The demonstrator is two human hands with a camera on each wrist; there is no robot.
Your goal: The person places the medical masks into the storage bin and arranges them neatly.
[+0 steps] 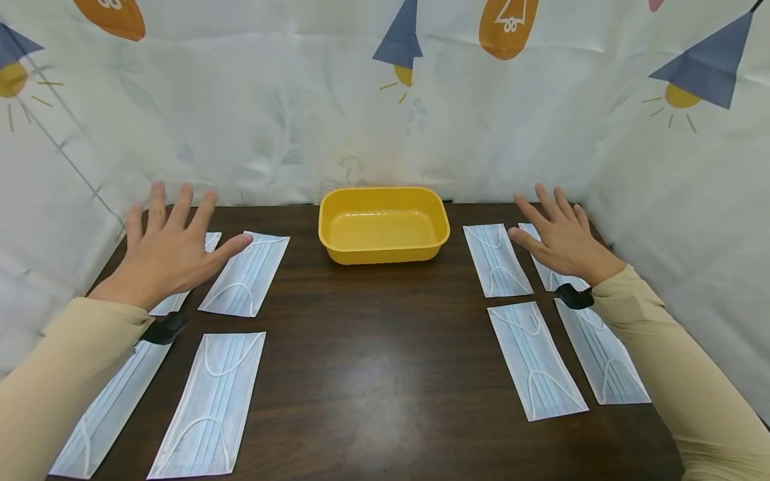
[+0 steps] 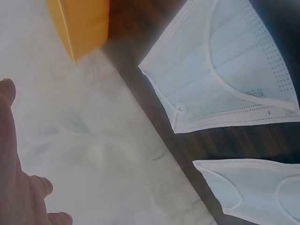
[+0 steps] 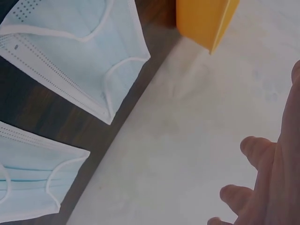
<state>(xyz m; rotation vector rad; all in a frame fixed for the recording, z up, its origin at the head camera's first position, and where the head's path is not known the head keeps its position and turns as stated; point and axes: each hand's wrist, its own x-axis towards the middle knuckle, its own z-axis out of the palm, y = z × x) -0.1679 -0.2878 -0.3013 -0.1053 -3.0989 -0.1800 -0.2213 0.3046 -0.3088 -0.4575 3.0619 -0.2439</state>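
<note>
A person in beige long sleeves sits at a dark wooden table [image 1: 373,374] backed by a white cloth printed with lamps and bulbs. Both hands are spread flat with straight fingers and hold nothing. The left hand [image 1: 170,250] hovers over or rests on the far-left face mask [image 1: 201,257], which is mostly hidden beneath it; whether the palm touches cannot be told. The right hand [image 1: 559,237] does the same over the far-right face mask [image 1: 544,264]. Eight pale blue pleated face masks with white ear loops lie flat, four on each side in two rows; among them are a near-left mask [image 1: 212,404] and a near-right mask [image 1: 535,361]. Between the two groups, at the far edge of the table, stands a yellow plastic tub [image 1: 383,224], and it is empty. Judging from this layout, the work looks barely begun: no mask is lifted or in the tub, and all eight remain on the table. The wrist views show mask corners close up, with a dotted seam and ear-loop welds; a small embossed mark sits near one edge of a mask [image 2: 225,70], too faint to read. No brand or other writing is legible.
</note>
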